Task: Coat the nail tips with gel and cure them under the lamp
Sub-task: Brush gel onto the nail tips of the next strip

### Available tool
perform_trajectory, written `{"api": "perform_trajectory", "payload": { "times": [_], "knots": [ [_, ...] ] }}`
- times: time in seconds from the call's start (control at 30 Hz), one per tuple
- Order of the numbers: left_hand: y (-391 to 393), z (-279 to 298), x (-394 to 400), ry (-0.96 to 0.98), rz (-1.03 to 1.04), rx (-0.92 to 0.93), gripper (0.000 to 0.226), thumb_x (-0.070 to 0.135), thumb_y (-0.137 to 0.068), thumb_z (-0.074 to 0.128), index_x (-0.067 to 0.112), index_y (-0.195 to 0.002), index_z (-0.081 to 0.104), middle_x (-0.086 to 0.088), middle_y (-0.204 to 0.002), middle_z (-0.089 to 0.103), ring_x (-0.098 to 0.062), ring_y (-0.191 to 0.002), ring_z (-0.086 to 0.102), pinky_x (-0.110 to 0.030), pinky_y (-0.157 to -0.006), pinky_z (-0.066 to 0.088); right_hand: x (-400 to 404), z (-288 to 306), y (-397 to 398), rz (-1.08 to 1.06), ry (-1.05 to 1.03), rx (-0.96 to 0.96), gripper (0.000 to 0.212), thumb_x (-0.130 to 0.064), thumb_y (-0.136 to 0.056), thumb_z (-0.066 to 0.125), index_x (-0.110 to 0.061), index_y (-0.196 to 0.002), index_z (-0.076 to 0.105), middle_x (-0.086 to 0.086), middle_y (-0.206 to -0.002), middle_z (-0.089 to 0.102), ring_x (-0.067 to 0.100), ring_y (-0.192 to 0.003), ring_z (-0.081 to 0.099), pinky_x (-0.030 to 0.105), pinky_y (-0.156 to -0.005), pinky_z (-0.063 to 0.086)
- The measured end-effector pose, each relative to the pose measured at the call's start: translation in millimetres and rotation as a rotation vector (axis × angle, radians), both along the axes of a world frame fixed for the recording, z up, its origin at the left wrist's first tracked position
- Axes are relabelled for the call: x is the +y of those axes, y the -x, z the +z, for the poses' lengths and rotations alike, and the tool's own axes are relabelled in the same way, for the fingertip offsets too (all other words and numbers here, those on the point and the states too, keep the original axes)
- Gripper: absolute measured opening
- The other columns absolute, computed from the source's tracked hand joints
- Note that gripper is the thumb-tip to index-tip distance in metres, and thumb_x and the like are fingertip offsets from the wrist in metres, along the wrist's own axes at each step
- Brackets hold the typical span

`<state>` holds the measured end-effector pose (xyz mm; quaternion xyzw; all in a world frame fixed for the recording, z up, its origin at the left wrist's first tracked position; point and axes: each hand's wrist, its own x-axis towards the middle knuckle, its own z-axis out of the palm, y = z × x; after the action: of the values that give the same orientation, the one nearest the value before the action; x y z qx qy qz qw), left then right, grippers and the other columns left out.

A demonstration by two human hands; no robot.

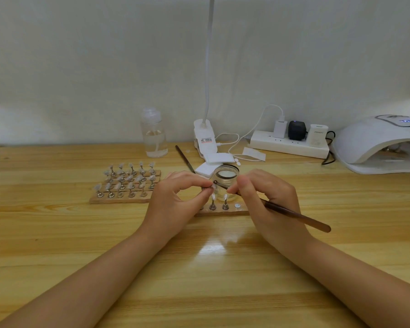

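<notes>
Left of the one gel jar (225,178) stands a wooden board (118,198) with about fifteen nail tips (130,178); two brushes (294,215), one bottle (154,133), three plugs (296,130), one curing lamp (379,143).

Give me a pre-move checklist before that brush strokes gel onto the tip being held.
1. Left hand pinches one nail tip on its stand: ok.
2. Right hand grips the brush, head at the tip: ok.
3. Gel loaded on the brush head: cannot tell.
4. Gel jar open, within reach behind the hands: ok.
5. Curing lamp powered, display lit: ok.
6. Free magnet spot on the near wooden strip for setting the stand back: ok.
</notes>
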<state>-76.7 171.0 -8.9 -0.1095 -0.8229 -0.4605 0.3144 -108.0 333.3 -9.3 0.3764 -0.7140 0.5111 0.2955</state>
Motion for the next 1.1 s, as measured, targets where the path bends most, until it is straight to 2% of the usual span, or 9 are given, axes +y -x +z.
{"api": "perform_trajectory", "payload": {
  "times": [0.2,0.37,0.43,0.63,0.77,0.9,1.0,1.1],
  "knots": [
    [-0.7,0.5,0.6,-0.002,0.010,-0.013,0.021,0.004,-0.071,0.074,0.022,-0.081,0.070,0.012,-0.080,0.067,-0.012,-0.086,0.063,-0.043,-0.087,0.047,1.1,-0.3,-0.3,0.015,0.007,0.007,0.036,-0.021,-0.090,0.044,-0.008,-0.066,0.068,-0.005,-0.065,0.062,0.000,-0.065,0.059,0.016,-0.067,0.044],
    [-1.7,1.7,1.2,-0.017,0.007,-0.025,0.021,0.002,-0.071,0.074,0.022,-0.079,0.070,0.015,-0.078,0.066,-0.006,-0.083,0.062,-0.043,-0.088,0.046,3.3,-1.3,-1.3,0.038,0.095,-0.093,0.042,-0.025,-0.090,0.040,-0.009,-0.061,0.066,-0.004,-0.060,0.062,0.002,-0.060,0.058,0.015,-0.061,0.043],
    [-1.8,1.7,1.3,-0.017,0.003,-0.032,0.020,0.002,-0.071,0.074,0.020,-0.079,0.071,0.014,-0.077,0.066,-0.004,-0.082,0.062,-0.044,-0.088,0.046,2.9,-0.5,-1.7,0.028,0.110,-0.105,0.039,-0.026,-0.090,0.040,-0.013,-0.063,0.065,-0.005,-0.063,0.062,0.003,-0.062,0.059,0.015,-0.061,0.044],
    [-1.6,1.9,1.8,-0.019,0.004,-0.042,0.020,0.002,-0.071,0.074,0.021,-0.078,0.071,0.012,-0.076,0.066,-0.010,-0.084,0.062,-0.043,-0.088,0.046,-1.2,1.1,-2.5,0.000,0.030,-0.099,0.030,-0.027,-0.090,0.042,-0.019,-0.073,0.065,-0.016,-0.073,0.061,-0.003,-0.075,0.059,0.009,-0.070,0.042],
    [-1.9,2.6,2.0,-0.019,0.015,-0.046,0.026,0.002,-0.071,0.073,0.027,-0.076,0.068,0.014,-0.076,0.065,-0.010,-0.084,0.062,-0.041,-0.087,0.046,-0.7,0.4,-2.0,0.011,0.021,-0.084,0.032,-0.027,-0.090,0.043,-0.017,-0.071,0.066,-0.014,-0.071,0.061,-0.002,-0.072,0.059,0.011,-0.070,0.042],
    [-3.1,3.5,1.8,-0.008,0.023,-0.048,0.030,0.004,-0.071,0.073,0.033,-0.075,0.066,0.017,-0.075,0.065,-0.003,-0.082,0.060,-0.038,-0.088,0.046,-0.9,0.2,-2.3,0.009,0.035,-0.077,0.036,-0.027,-0.090,0.042,-0.014,-0.066,0.067,-0.012,-0.065,0.061,-0.001,-0.066,0.059,0.011,-0.066,0.042],
    [-2.6,3.2,1.8,-0.007,0.023,-0.050,0.027,0.004,-0.071,0.074,0.029,-0.075,0.068,0.016,-0.075,0.065,-0.003,-0.081,0.060,-0.039,-0.088,0.046,0.2,-0.3,-2.8,0.022,0.047,-0.096,0.037,-0.027,-0.090,0.041,-0.016,-0.064,0.065,-0.015,-0.064,0.059,-0.004,-0.064,0.058,0.010,-0.065,0.041],
    [-2.5,3.0,1.8,-0.008,0.018,-0.058,0.022,0.004,-0.071,0.074,0.025,-0.077,0.070,0.015,-0.075,0.066,-0.003,-0.081,0.061,-0.039,-0.088,0.046,1.7,-1.1,-2.9,0.062,0.101,-0.151,0.041,-0.029,-0.089,0.040,-0.013,-0.062,0.065,-0.009,-0.061,0.060,0.000,-0.060,0.058,0.010,-0.062,0.040]
  ]
}}
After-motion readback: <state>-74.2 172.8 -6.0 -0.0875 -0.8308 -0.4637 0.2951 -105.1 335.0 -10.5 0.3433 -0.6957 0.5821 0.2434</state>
